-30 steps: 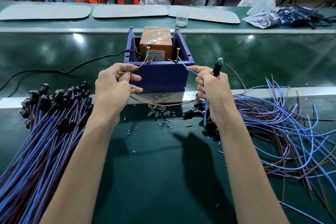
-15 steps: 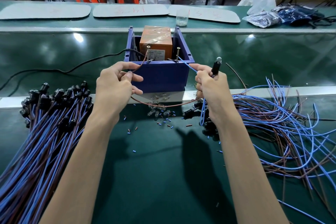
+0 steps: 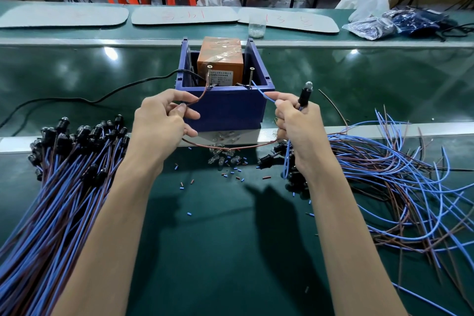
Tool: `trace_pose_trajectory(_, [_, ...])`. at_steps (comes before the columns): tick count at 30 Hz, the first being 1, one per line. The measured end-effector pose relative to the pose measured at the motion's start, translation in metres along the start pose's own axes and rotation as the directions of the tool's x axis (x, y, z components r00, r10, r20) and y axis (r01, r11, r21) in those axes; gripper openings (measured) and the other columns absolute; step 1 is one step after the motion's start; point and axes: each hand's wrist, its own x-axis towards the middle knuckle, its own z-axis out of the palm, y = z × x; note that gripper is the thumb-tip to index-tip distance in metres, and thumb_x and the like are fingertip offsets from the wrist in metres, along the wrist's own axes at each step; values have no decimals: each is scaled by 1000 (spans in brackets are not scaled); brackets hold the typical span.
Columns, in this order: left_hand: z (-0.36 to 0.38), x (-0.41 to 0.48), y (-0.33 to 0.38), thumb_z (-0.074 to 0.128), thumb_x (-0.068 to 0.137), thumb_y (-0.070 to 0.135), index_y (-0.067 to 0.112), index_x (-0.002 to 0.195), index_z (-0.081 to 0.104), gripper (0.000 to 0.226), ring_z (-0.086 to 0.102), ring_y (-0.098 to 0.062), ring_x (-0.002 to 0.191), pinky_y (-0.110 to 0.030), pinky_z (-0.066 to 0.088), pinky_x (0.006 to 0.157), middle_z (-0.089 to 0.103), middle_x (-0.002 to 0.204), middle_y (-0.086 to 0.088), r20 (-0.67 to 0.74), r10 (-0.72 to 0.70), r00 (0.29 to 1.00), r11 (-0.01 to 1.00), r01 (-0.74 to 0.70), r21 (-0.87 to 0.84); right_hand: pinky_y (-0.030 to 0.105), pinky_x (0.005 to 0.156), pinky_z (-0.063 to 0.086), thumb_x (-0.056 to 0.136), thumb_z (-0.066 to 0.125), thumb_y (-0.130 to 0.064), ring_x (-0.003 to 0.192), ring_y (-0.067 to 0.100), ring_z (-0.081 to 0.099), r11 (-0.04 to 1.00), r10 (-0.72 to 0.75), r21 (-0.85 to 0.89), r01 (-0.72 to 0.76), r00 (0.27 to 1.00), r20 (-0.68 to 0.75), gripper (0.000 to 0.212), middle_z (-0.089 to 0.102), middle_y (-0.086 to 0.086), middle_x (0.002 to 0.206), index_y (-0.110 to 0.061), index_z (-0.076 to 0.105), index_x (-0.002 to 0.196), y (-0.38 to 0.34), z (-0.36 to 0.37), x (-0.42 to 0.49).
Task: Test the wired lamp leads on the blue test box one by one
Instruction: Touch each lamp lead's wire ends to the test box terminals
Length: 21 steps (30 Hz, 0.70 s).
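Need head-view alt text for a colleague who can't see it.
Left hand holds a brown lead at one screw on the blue test box; right hand holds a blue lead at the other, gripping the lamp.

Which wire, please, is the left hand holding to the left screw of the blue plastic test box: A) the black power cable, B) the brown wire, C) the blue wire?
B: the left hand pinches the thin brown wire, whose end runs up to the left metal screw on the blue plastic test box.
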Motion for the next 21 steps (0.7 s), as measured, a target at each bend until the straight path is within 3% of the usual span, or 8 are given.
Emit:
trace_pose_trajectory(10, [0, -1, 2, 45, 97, 5, 30, 86, 64, 33, 56, -3, 40, -25, 45, 60, 67, 70, 9, -32, 0, 999, 998, 2, 56, 17, 42, 23, 94, 48, -5, 45, 4, 22, 1000, 5, -5, -5, 1000, -20, 31, 26, -10, 55, -20, 71, 83, -2, 0, -3])
trace_pose_trajectory(17, [1, -1, 1, 45, 97, 6, 21, 93, 66, 26, 56, -3, 40, -26, 46, 61, 67, 71, 8, -51, -5, 999, 1000, 7, 29, 17, 41, 20, 95, 46, -5, 44, 5, 20, 1000, 5, -8, -5, 1000, -11, 32, 25, -15, 48, -20, 72, 83, -3, -1, -3])
trace_pose_trajectory(21, [0, 0, 3, 44, 98, 7, 21, 92, 64, 26, 58, -4, 41, -21, 51, 58, 67, 73, 7, -137, 3, 991, 999, -8, -34, 18, 42, 20, 95, 45, -5, 44, 5, 21, 1000, 11, 5, -11, 1000, -29, 34, 27, -14, 49, -20, 71, 80, -3, 0, -2])
